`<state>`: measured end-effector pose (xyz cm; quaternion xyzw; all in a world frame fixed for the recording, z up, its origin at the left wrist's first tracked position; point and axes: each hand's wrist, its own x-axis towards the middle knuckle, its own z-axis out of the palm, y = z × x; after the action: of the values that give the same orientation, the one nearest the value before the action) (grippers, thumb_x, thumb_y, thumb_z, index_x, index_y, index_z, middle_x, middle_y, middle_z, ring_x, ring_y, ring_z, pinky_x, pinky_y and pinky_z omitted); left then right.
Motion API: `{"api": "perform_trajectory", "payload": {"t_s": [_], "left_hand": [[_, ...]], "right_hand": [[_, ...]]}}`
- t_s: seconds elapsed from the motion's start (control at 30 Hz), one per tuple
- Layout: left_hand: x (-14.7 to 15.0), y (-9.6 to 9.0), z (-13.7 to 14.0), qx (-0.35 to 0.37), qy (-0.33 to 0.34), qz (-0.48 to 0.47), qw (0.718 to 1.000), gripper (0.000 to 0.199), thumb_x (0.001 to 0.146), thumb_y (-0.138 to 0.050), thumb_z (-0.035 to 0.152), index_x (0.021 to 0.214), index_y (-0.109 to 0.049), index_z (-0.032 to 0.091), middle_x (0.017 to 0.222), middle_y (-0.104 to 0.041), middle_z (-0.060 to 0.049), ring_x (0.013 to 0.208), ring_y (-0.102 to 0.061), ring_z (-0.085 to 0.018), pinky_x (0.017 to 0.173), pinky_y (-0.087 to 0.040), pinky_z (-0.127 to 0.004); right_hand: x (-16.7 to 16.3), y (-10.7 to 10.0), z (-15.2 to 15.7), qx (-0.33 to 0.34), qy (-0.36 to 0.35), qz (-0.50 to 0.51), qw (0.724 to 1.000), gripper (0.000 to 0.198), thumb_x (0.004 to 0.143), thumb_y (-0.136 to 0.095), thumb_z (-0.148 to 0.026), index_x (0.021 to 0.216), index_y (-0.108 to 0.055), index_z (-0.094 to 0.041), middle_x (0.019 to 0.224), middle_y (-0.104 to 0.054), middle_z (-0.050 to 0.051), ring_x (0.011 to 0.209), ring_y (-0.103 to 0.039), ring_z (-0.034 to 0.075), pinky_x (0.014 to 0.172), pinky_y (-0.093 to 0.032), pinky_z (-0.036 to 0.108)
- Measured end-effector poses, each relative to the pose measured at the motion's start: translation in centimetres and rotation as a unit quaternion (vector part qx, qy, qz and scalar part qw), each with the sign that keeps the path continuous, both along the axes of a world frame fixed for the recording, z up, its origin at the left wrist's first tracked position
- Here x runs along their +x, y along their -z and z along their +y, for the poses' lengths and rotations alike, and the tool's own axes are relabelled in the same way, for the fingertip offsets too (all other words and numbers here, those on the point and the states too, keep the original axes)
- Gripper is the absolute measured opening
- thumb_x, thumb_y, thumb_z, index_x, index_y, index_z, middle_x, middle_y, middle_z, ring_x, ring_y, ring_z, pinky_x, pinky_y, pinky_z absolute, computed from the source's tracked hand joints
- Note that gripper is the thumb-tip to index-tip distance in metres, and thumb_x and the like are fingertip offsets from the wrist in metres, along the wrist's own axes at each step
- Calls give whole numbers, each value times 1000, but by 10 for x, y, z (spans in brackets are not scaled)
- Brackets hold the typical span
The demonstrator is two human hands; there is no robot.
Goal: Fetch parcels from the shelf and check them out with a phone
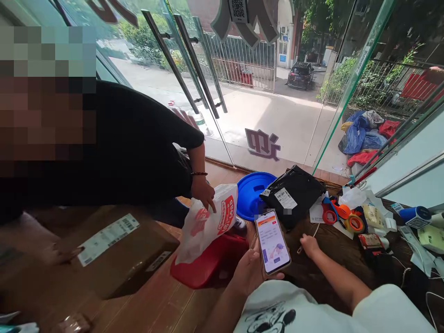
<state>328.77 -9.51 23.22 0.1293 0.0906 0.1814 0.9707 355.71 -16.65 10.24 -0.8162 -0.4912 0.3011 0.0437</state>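
Note:
My left hand point(250, 270) holds a smartphone point(272, 242) upright, its lit screen showing an app page. My right hand point(309, 244) rests in a loose fist on the dark wooden desk point(333, 259), beside a thin cord, with nothing clearly gripped. A black parcel bag point(293, 193) with a white label lies just beyond the phone. Another person in black bends in from the left; that person's hand point(204, 193) grips a white and red plastic bag point(208, 221) above a red bin point(210, 263).
A cardboard box point(114, 252) with a shipping label sits at the left under the other person's second hand. A blue lid point(250, 194), tape rolls point(354, 223), scissors and papers clutter the desk at the right. Glass doors point(194, 69) stand ahead.

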Motion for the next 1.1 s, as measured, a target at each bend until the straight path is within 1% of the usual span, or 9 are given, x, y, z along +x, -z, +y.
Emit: {"api": "perform_trajectory", "payload": {"t_s": [0.17,0.23,0.33,0.4,0.47,0.53,0.6,0.77,1.1], "left_hand": [[-5,-6,-2,41,-23,58,997,109,79,-68,21,162,-1,45,131,-69,-8,108,-72,-30,62,-63,-28],[-3,-11,-2,58,-25,107,992,118,74,-64,10,161,6,47,135,-67,-6,109,-71,-28,65,-64,-28],[4,-19,-4,97,-13,177,979,127,69,-65,3,160,11,48,139,-64,-7,99,-73,-26,63,-64,-28],[10,-21,-5,125,-6,211,970,132,67,-68,2,161,12,47,143,-62,-10,98,-73,-29,58,-62,-27],[15,-22,-5,140,4,228,964,132,66,-69,1,162,10,45,146,-60,-11,102,-73,-32,57,-62,-27],[17,-21,-4,134,16,223,966,128,66,-66,2,163,5,45,149,-58,-11,107,-72,-33,59,-63,-28],[17,-21,-3,120,27,211,970,122,66,-63,4,163,-2,45,152,-55,-9,109,-71,-34,59,-63,-29],[16,-21,-2,101,37,223,969,113,70,-59,12,164,-3,41,148,-58,-10,98,-73,-31,55,-63,-32],[17,-19,-7,114,7,241,964,105,79,-63,20,164,-5,39,146,-59,-12,92,-74,-29,51,-62,-32]], "right_hand": [[57,-46,-33,29,101,57,993,10,90,-68,-26,92,-70,-16,112,-69,14,106,-66,28,97,-51,49],[49,-62,-32,72,121,124,982,20,89,-64,-32,100,-71,-17,116,-68,18,106,-67,31,99,-49,51],[6,-85,-17,135,119,274,945,53,96,-44,-58,127,-64,-20,122,-70,17,108,-69,30,92,-55,48],[-29,-104,-6,167,111,374,906,72,96,-26,-72,136,-59,-22,128,-70,16,111,-70,29,89,-57,45],[-58,-122,1,192,117,523,822,72,91,-42,-74,139,-57,-23,129,-70,15,111,-69,29,92,-56,45],[-76,-136,4,205,140,624,741,67,81,-68,-59,137,-58,-24,126,-72,11,108,-70,29,92,-56,43],[-84,-143,3,213,161,659,703,69,70,-77,-38,135,-58,-24,120,-75,8,103,-71,27,88,-56,39],[-87,-141,-3,227,161,651,706,76,59,-69,-18,133,-55,-25,120,-76,6,101,-71,26,84,-56,38],[-87,-152,-4,217,97,644,727,70,67,-71,-20,134,-50,-24,125,-73,8,109,-70,27,94,-56,43]]}}
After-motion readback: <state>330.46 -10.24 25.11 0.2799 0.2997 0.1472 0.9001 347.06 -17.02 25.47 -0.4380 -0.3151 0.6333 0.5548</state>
